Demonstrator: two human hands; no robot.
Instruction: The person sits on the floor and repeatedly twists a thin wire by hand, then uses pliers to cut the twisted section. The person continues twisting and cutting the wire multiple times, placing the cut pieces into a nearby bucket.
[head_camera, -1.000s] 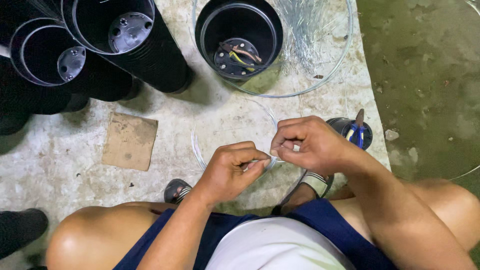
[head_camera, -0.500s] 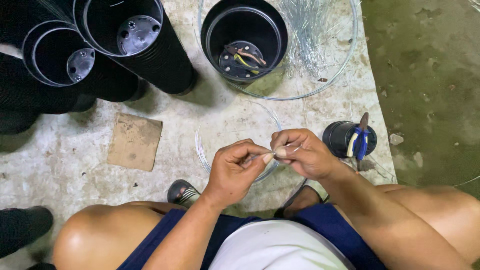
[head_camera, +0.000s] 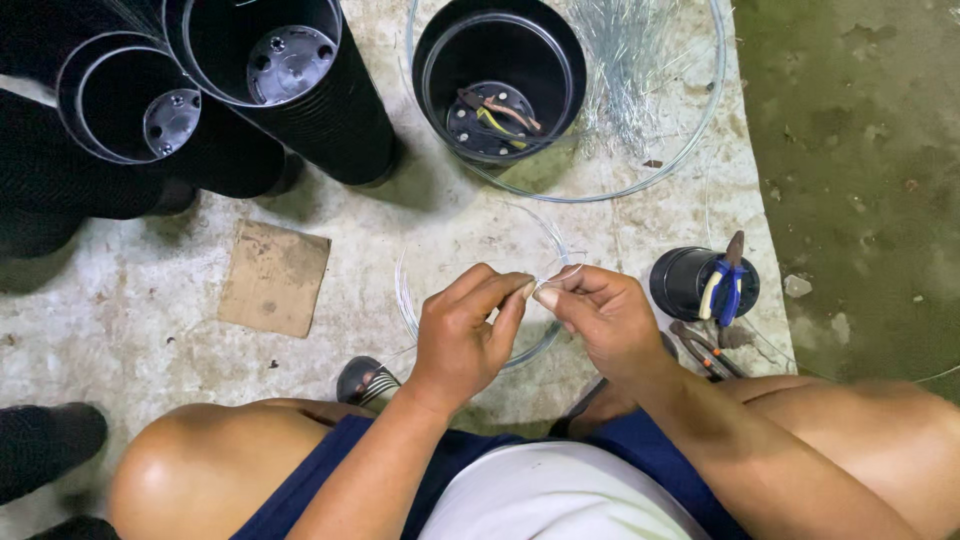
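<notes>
Squatting low over the concrete floor, the person keeps both hands close in front of the knees, where the work sits right under the eyes. The left hand and right hand meet fingertip to fingertip, each pinched narrow on the same thin clear line, which loops out between them; the tight pinch looks needed because the strand is so fine and springy. That line belongs to a small coil lying flat on the floor just beyond the hands, near enough to feed from without reaching. Farther beyond the coil stands a black pot with short coloured wires in its bottom, ringed by a larger clear hoop with a heap of cut strands beside it. Right of the coil sits a small black cup with blue-handled pliers propped on it, close to the right hand. Left of the coil lies a cardboard scrap, and farther left, black tubes stand bunched together, out of the way.
</notes>
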